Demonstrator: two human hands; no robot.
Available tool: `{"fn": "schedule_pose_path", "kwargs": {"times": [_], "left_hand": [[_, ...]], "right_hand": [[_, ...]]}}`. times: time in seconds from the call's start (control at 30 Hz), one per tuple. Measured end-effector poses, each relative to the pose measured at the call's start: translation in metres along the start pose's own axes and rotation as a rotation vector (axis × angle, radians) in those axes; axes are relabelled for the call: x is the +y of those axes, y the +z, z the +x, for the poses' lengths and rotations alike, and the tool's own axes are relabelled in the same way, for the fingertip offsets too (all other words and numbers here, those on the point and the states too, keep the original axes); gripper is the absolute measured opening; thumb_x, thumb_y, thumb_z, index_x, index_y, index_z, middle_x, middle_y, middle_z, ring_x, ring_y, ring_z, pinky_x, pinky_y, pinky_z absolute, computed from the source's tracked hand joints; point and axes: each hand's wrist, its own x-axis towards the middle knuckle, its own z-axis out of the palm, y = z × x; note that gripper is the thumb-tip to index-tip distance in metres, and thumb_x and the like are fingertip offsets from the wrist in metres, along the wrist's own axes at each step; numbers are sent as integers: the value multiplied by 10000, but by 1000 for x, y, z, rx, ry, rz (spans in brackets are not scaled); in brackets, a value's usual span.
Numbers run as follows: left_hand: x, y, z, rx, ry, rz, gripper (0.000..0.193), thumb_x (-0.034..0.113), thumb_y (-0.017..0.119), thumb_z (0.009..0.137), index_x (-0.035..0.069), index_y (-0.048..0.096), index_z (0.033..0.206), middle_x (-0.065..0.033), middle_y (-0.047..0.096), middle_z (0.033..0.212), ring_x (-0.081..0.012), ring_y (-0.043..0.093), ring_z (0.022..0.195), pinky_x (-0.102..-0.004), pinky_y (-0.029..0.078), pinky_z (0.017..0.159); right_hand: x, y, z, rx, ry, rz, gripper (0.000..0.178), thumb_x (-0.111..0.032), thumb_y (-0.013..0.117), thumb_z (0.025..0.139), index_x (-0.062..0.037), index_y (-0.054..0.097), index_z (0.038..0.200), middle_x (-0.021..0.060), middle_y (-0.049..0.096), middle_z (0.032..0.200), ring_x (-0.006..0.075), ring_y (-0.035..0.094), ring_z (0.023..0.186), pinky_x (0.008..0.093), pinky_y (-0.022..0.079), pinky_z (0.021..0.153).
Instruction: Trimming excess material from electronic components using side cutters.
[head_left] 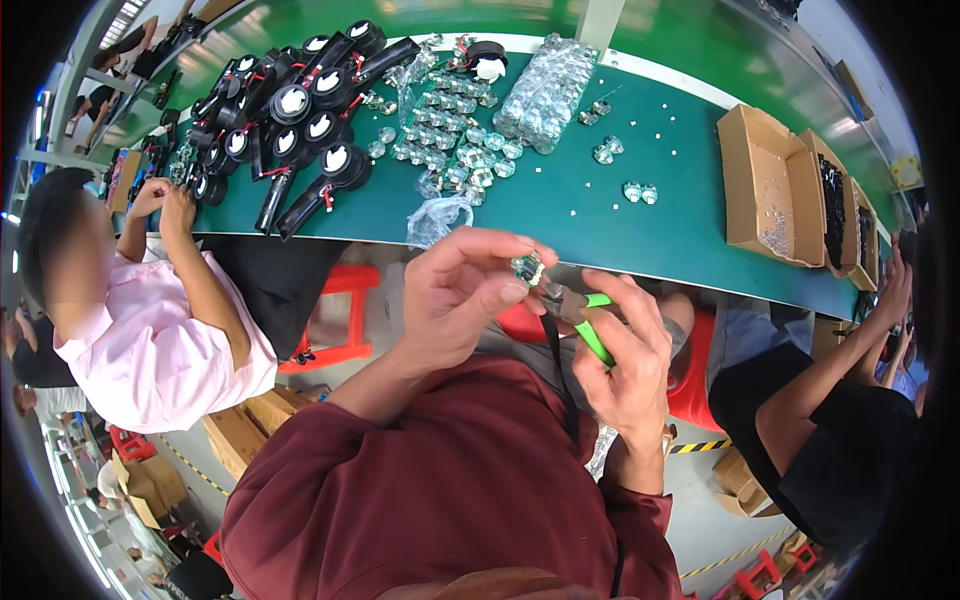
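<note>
Between the thumb and fingers of my left hand (458, 297) is a small round circuit board with parts on it (527, 267). My right hand (628, 352) grips a pair of cutting pliers with bright green handles (597, 343). The pliers' metal jaws touch or nearly touch the right edge of the board; exactly where they meet it is too small to tell. Both hands are raised in front of the near edge of the green table (640, 245). On the table past my left hand lie a crumpled clear plastic bag (438, 220) and many similar boards (470, 160).
Black handheld housings with red wires (300, 120) are heaped at the left. A bubble-wrapped pack of boards (546, 92) lies at the back. Cardboard boxes (755, 190) stand at the right. Co-workers sit on both sides, one in a pink shirt (165, 345). A red stool (345, 315) stands below the table.
</note>
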Motion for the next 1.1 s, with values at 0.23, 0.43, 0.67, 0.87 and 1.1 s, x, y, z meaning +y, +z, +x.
{"fn": "schedule_pose_path", "kwargs": {"times": [0.23, 0.43, 0.67, 0.87, 1.1], "left_hand": [[2, 1, 0, -16, 37, 65, 283, -36, 625, 962, -57, 574, 1239, -222, 646, 1238, -223, 687, 1034, -347, 621, 836], [2, 1, 2, -14, 65, 106, 300, -70, 637, 939, -53, 587, 1234, -223, 634, 1255, -246, 671, 1102, -354, 620, 864], [-1, -1, 2, -23, 77, 117, 318, -101, 642, 921, -53, 604, 1234, -220, 632, 1269, -256, 659, 1140, -356, 614, 891], [3, 3, 2, -12, 72, 237, 353, -115, 658, 902, -70, 615, 1249, -220, 658, 1254, -241, 681, 1107, -330, 601, 899], [-1, -1, -2, -8, 89, 296, 338, -135, 653, 893, -72, 632, 1224, -215, 685, 1204, -245, 688, 1104, -330, 585, 923]], "right_hand": [[-2, -3, 4, -13, -10, -43, 295, -49, 627, 664, 1, 709, 943, 190, 652, 1187, 393, 652, 1017, 529, 479, 998], [-5, -5, 4, -5, -13, -157, 295, -71, 643, 662, -13, 714, 943, 166, 657, 1186, 395, 652, 1015, 514, 487, 958], [-4, -9, 5, -3, -25, -187, 257, -88, 684, 663, -24, 704, 911, 154, 661, 1156, 383, 662, 965, 465, 501, 843], [-7, -15, 7, -13, -22, -238, 226, -87, 701, 659, -31, 697, 878, 148, 666, 1129, 368, 670, 927, 440, 507, 790], [-9, -17, 4, -36, -30, -307, 215, -93, 695, 663, -38, 695, 871, 146, 659, 1170, 380, 667, 967, 464, 495, 833]]}}
